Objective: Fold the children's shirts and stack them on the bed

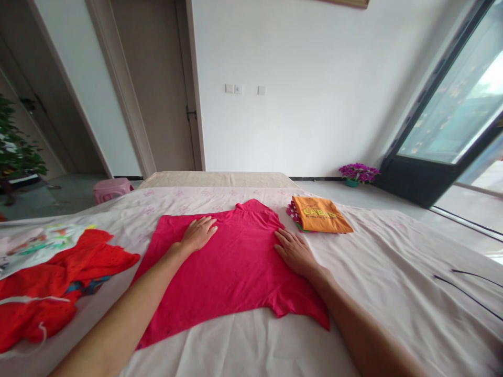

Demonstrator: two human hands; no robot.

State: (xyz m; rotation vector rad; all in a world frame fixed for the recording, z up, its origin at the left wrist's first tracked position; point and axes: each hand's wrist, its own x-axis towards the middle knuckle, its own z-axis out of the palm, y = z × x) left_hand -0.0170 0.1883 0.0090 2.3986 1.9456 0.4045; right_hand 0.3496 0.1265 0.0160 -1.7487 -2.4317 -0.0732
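A crimson short-sleeved shirt (pixel 228 267) lies spread out on the pale bedsheet (pixel 220 345), its collar end toward the far right. My left hand (pixel 198 233) rests flat on its upper left part, fingers stretched out. On the shirt's right edge, below the collar end, lies my right hand (pixel 294 251), also flat with the fingers extended. Neither hand grips the cloth. Just beyond my right hand sits a small stack of folded clothes, topped by an orange shirt (pixel 324 214) with yellow lettering.
Rumpled red clothing (pixel 51 283) and white printed clothing (pixel 51 248) lie at the left. Two thin black cords (pixel 467 293) cross the sheet at the right. Beyond the bed are a pink stool (pixel 113 188), purple flowers (pixel 358 172) and a glass door (pixel 448 131).
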